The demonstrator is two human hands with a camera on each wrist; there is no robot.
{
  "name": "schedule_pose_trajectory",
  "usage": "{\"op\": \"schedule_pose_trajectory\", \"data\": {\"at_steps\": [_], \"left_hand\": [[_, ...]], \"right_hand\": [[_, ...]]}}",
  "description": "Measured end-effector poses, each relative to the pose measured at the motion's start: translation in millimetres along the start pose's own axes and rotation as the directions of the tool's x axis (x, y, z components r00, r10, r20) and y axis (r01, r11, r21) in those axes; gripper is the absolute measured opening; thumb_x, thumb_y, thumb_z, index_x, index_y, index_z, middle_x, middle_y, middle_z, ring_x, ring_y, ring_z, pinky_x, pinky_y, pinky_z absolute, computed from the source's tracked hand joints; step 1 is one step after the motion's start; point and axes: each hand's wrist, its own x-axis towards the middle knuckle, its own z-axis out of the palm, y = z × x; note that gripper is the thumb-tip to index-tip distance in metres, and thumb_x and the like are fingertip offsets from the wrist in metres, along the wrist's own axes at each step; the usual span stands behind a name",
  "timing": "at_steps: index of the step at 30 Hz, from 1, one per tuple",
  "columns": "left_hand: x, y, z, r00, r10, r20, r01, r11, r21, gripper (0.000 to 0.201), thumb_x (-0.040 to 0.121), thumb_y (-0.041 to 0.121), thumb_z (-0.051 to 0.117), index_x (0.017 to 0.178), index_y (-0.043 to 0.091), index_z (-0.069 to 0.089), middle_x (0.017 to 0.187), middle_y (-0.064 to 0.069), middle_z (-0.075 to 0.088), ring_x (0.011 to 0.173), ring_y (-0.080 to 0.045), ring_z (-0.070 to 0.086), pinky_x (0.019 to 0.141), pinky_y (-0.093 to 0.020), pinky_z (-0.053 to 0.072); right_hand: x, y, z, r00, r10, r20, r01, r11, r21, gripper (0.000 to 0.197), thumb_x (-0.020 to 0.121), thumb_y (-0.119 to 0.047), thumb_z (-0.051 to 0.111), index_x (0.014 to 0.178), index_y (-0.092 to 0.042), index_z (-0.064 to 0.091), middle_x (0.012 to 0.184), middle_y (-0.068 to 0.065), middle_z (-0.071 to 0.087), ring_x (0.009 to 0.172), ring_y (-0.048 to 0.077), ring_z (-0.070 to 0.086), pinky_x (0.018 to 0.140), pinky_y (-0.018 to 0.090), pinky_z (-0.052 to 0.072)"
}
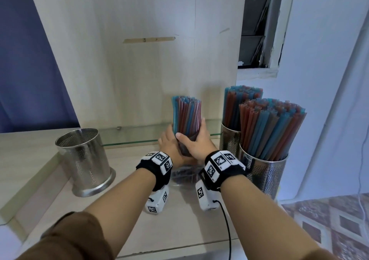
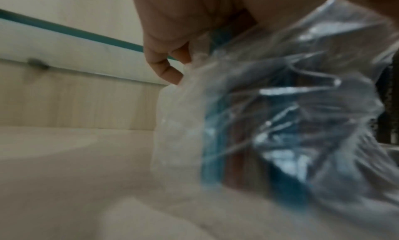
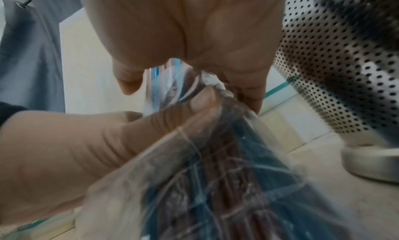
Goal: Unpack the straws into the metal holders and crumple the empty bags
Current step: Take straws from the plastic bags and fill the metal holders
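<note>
Here both hands close around one upright bundle of straws [image 1: 186, 118], blue and reddish-brown, standing on the pale wooden counter [image 1: 40, 146] between the holders. The left hand [image 1: 169, 144] wraps the bundle's left side, and in the left wrist view its curled fingers [image 2: 170, 73] pinch the clear plastic bag [image 2: 280, 107] that still sheathes the lower part of the straws. The right hand [image 1: 196, 142] grips the right side, thumb laid across the front; the right wrist view shows its fingers [image 3: 248, 90] bent round the crinkled plastic. To the left, well apart, stands an empty perforated metal holder [image 1: 85, 160]. To the right, two perforated holders, the near one [image 1: 263, 172] and the far one [image 1: 229, 138], are packed with straws. A glass shelf [image 1: 135, 136] runs along the wooden back panel [image 1: 139, 60] behind the bundle.
</note>
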Motion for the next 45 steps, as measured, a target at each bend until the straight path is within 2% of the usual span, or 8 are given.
{"op": "schedule_pose_trajectory", "data": {"at_steps": [7,11,15,22,32,36,40,45], "left_hand": [[2,-21,-19,0.985,0.041,0.166,-0.104,0.915,0.39,0.141,0.047,0.085,0.069,0.153,0.023,0.002,0.134,-0.005,0.035,0.119,-0.026,0.036,0.101,-0.042,0.035],[-5,-34,-52,0.986,0.054,0.159,-0.127,0.862,0.49,0.131,0.052,0.096,0.046,0.156,0.027,0.006,0.147,-0.008,0.03,0.132,-0.029,0.03,0.109,-0.05,0.03],[-25,-38,-102,0.987,0.074,-0.145,0.0,0.891,0.454,0.111,0.059,0.098,0.03,0.148,0.031,0.033,0.144,-0.007,0.037,0.131,-0.029,0.032,0.106,-0.05,0.027],[-60,-104,-167,0.865,-0.059,-0.498,0.329,0.817,0.474,0.082,0.072,0.068,0.067,0.136,0.019,0.049,0.141,-0.017,0.035,0.124,-0.037,0.035,0.101,-0.05,0.033],[-64,-135,-177,0.864,-0.301,-0.403,0.389,0.908,0.155,0.119,0.063,0.057,0.083,0.15,0.005,0.021,0.148,-0.021,0.036,0.138,-0.036,0.034,0.11,-0.047,0.034],[-62,-117,-162,0.915,-0.242,-0.324,0.304,0.939,0.157,0.126,0.054,0.076,0.076,0.148,0.008,0.029,0.148,-0.017,0.038,0.135,-0.032,0.039,0.109,-0.044,0.036],[-60,-88,-136,0.965,-0.153,-0.212,0.176,0.98,0.095,0.118,0.063,0.06,0.081,0.15,0.008,0.023,0.152,-0.013,0.031,0.139,-0.028,0.034,0.114,-0.039,0.029],[-56,-68,-109,0.987,-0.072,-0.145,0.068,0.997,-0.031,0.132,0.049,0.074,0.073,0.151,0.009,0.019,0.151,-0.01,0.033,0.137,-0.026,0.039,0.113,-0.046,0.035]], "right_hand": [[7,4,4,0.992,0.056,-0.116,-0.063,0.997,-0.053,0.126,0.042,-0.072,0.072,0.148,-0.036,0.013,0.14,0.003,0.049,0.127,0.025,0.052,0.106,0.05,0.045],[4,3,7,0.983,0.062,-0.174,-0.07,0.997,-0.041,0.124,0.046,-0.068,0.075,0.147,-0.04,0.009,0.138,0.005,0.05,0.126,0.027,0.053,0.105,0.052,0.045],[-3,-4,7,0.968,0.048,-0.246,-0.073,0.993,-0.092,0.119,0.067,-0.048,0.084,0.154,-0.029,0.004,0.146,0.011,0.042,0.134,0.033,0.044,0.111,0.052,0.038],[-14,-4,1,0.966,0.078,-0.245,-0.107,0.989,-0.107,0.126,0.066,-0.04,0.089,0.156,-0.028,0.0,0.154,0.009,0.035,0.142,0.033,0.034,0.113,0.05,0.031],[-35,-5,-7,0.985,0.144,-0.092,-0.162,0.957,-0.239,0.129,0.066,-0.039,0.09,0.155,-0.031,-0.003,0.157,0.011,0.026,0.143,0.033,0.03,0.114,0.05,0.029],[-34,-6,-16,0.982,0.178,-0.061,-0.188,0.953,-0.239,0.132,0.066,-0.035,0.091,0.155,-0.029,-0.007,0.157,0.011,0.03,0.142,0.032,0.034,0.116,0.05,0.031],[-35,-8,-25,0.984,0.173,-0.041,-0.178,0.942,-0.285,0.125,0.071,-0.035,0.087,0.156,-0.025,-0.003,0.158,0.011,0.028,0.142,0.032,0.034,0.114,0.048,0.03],[-38,-8,-26,0.989,0.146,-0.033,-0.149,0.948,-0.282,0.114,0.075,-0.034,0.085,0.156,-0.024,0.005,0.158,0.009,0.028,0.141,0.03,0.036,0.114,0.044,0.032]]}}
